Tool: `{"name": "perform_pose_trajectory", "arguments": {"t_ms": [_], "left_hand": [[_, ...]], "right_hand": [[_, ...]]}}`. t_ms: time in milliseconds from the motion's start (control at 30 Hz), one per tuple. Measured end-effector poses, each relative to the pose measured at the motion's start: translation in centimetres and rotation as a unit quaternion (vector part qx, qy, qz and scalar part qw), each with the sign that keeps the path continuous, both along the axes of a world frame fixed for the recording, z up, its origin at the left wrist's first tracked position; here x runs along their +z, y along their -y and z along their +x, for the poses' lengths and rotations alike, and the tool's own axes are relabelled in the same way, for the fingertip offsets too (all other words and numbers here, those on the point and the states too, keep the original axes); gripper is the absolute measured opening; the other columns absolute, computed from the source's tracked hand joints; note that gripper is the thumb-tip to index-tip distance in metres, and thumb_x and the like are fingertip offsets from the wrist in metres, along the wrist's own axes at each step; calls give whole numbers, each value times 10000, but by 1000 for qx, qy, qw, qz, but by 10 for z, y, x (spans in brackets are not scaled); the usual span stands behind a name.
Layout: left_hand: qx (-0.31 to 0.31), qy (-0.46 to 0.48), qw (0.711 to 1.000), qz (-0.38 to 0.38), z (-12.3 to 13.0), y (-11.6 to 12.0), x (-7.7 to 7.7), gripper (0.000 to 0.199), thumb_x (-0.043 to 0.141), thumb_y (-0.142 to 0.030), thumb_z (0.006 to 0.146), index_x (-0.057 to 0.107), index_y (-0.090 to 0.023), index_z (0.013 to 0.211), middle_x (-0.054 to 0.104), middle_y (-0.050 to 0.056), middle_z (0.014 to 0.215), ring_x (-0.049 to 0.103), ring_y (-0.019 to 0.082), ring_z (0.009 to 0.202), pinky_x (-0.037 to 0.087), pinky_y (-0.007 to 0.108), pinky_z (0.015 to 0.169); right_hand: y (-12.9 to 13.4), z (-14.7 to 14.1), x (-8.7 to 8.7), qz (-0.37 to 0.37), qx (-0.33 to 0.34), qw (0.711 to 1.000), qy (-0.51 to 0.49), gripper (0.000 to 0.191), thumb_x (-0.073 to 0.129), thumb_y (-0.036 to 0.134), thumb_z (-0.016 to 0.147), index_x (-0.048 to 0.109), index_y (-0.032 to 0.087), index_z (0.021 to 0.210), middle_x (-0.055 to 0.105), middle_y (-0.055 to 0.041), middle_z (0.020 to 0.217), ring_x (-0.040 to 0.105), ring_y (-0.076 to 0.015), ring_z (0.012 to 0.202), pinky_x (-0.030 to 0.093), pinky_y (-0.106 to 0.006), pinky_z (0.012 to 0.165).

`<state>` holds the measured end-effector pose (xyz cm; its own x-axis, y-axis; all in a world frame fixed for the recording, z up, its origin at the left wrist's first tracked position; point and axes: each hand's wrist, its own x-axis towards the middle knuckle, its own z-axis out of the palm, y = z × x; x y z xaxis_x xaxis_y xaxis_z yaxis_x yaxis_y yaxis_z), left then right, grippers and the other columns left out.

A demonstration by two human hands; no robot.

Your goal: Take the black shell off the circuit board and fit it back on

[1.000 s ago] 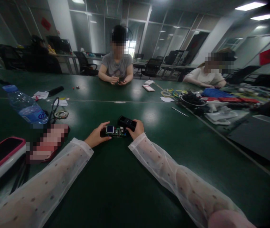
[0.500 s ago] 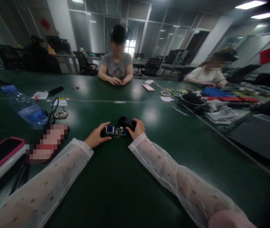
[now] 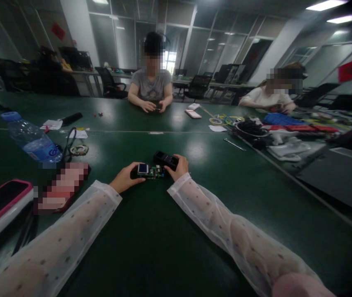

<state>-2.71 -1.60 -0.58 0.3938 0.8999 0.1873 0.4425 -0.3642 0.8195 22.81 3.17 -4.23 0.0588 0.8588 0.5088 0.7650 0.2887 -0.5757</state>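
Note:
A small green circuit board [image 3: 155, 171] with a little square screen [image 3: 143, 168] lies level just above or on the dark green table [image 3: 145, 239]. My left hand [image 3: 128, 178] grips the screen end of the board between thumb and fingers. In my right hand [image 3: 180, 167] is a black plastic case [image 3: 165, 159], hollow side up, held by its right end. The case is behind the right part of the board, close to it. Sheer white dotted sleeves cover both my forearms.
A water bottle [image 3: 36, 138], a red-edged phone [image 3: 64, 185] and a pink-and-white device [image 3: 4, 206] are on the left. A thin metal tool [image 3: 234, 144], cables [image 3: 250, 130] and a grey laptop [image 3: 339, 177] lie right. Two people sit across the table.
My left fingers have closed in slightly at the screen end of the board. The board and case stay in place. The hands of the person opposite have moved apart a little.

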Motion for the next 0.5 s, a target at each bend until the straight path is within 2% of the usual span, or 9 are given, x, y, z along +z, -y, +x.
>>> {"name": "perform_pose_trajectory", "arguments": {"t_ms": [200, 500], "left_hand": [[4, -3, 1000, 1, 0, 0, 1, 526, 702, -337, 737, 496, -231, 1210, 591, 82, 1203, 567, 253, 1120, 424, 476, 971], [4, 4, 1000, 2, 0, -2, -3, 526, 704, -341, 737, 497, -233, 1208, 589, 80, 1205, 564, 248, 1124, 419, 475, 977]], "right_hand": [[-3, 2, -4, 21, 11, 1000, -11, 550, 716, 314, 653, 476, 162, 1124, 506, -142, 1096, 493, -311, 1042, 435, -511, 889], [-4, 2, -5, 11, 4, 1000, 2, 530, 735, 304, 632, 495, 168, 1084, 525, -131, 1059, 520, -304, 995, 455, -487, 852]]}}
